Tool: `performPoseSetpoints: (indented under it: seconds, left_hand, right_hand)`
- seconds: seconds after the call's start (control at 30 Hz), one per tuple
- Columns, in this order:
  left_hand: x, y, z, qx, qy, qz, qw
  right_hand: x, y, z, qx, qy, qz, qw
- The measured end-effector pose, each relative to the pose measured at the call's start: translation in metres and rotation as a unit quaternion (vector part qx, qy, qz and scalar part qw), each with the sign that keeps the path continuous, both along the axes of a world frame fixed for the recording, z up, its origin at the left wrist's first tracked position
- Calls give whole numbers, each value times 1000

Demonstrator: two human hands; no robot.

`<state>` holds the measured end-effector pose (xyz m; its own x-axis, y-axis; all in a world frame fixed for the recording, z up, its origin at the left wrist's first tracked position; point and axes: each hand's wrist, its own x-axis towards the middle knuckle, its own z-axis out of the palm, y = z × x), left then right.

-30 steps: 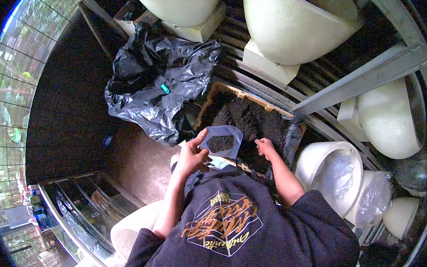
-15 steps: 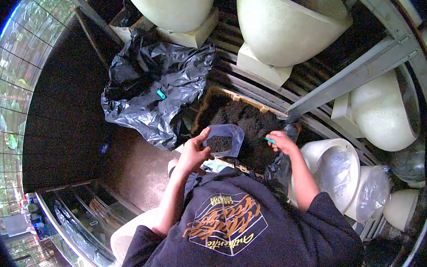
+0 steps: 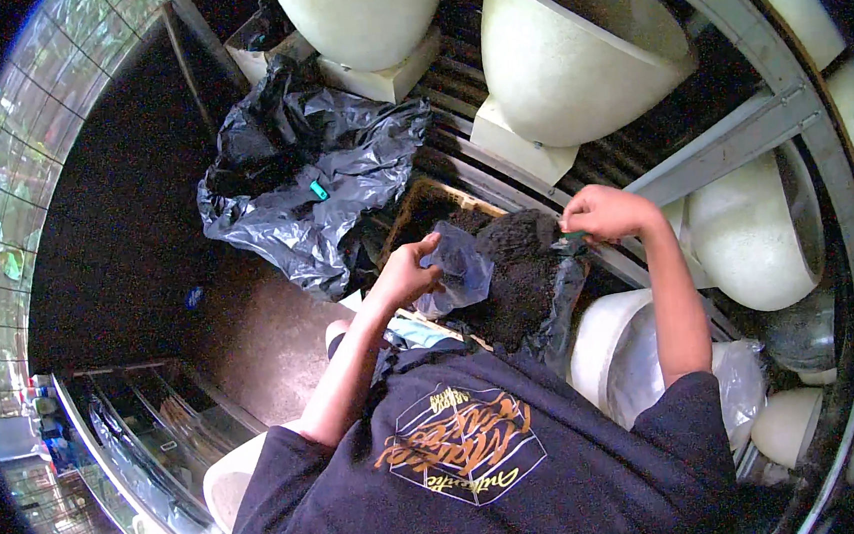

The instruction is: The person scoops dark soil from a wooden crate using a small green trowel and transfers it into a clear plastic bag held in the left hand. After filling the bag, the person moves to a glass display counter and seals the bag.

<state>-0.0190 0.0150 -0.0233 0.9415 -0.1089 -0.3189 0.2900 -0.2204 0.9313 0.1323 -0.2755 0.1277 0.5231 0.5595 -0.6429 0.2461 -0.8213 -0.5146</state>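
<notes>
My left hand [image 3: 411,274] is closed on the rim of a clear plastic bag [image 3: 466,282], which hangs with its mouth held apart over a crate [image 3: 488,208] of dark soil [image 3: 521,285]. Some dark soil was visible inside the bag earlier; now its side hides most of the contents. At the crate's far right edge, my right hand [image 3: 611,214] grips a small hand tool with a teal handle [image 3: 573,236]. Its working end merges with the dark soil and cannot be made out clearly.
Crumpled black plastic sheeting [image 3: 278,218] lies left of the crate, with a teal object [image 3: 319,190] on it. Large pale pots [image 3: 572,65] stand on slatted racking beyond. A metal beam [image 3: 729,148] crosses at right. More pots [image 3: 753,231] and clear plastic [image 3: 739,388] sit nearby.
My right hand has moved up and away to the crate's far right edge with the teal-handled tool. The plastic bag in my left hand has tilted, showing its side.
</notes>
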Motion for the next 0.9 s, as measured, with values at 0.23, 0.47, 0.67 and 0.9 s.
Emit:
performPoseSetpoints:
  seconds: [0.23,0.47,0.67,0.9]
  left_hand:
    - [7,-2,-11,23,-32,-30,999]
    - [-4,7,-26,21,-70,10,997]
    - [-22,26,-24,5,-55,52,997]
    - [-64,44,-17,-19,-42,93,995]
  right_hand:
    - [-19,114,-13,-135,-117,265,947]
    - [-23,140,-1,-188,-138,279,932]
    - [-10,78,39,-99,-192,143,966]
    - [22,-38,-158,-168,-70,-118,976]
